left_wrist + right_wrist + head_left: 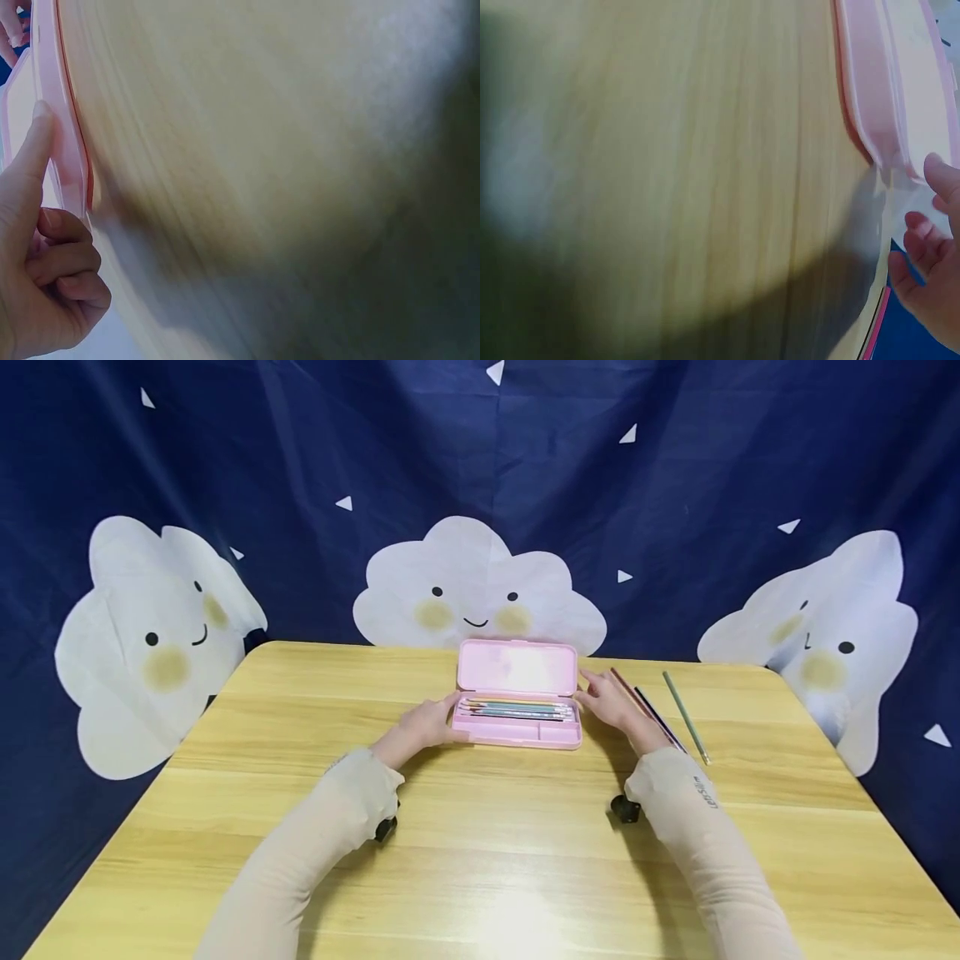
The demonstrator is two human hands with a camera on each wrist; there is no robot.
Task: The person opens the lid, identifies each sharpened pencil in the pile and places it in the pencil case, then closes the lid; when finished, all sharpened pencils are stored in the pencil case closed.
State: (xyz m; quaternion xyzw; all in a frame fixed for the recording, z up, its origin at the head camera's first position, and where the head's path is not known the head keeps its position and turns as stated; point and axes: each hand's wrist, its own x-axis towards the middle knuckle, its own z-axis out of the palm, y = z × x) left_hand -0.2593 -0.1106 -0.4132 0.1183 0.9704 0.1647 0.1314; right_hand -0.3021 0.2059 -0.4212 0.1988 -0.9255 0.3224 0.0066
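A pink pencil case (501,729) stands on the table with its lid (487,667) raised. Several pencils (517,710) lie side by side in its long back compartment. My left hand (426,723) grips the case's left end; in the left wrist view the thumb (36,142) presses the front wall while other fingers curl at the corner. At the right end, my right hand (611,700) is beside the case, fingers loosely bent and holding nothing. The right wrist view shows its thumb (939,171) close to the case's corner.
Right of my right hand lie a green pencil (684,714), a dark pencil (658,718) and a reddish-brown pencil (624,682), partly hidden by the wrist. A blue curtain (480,460) with clouds hangs behind the wooden table (480,827).
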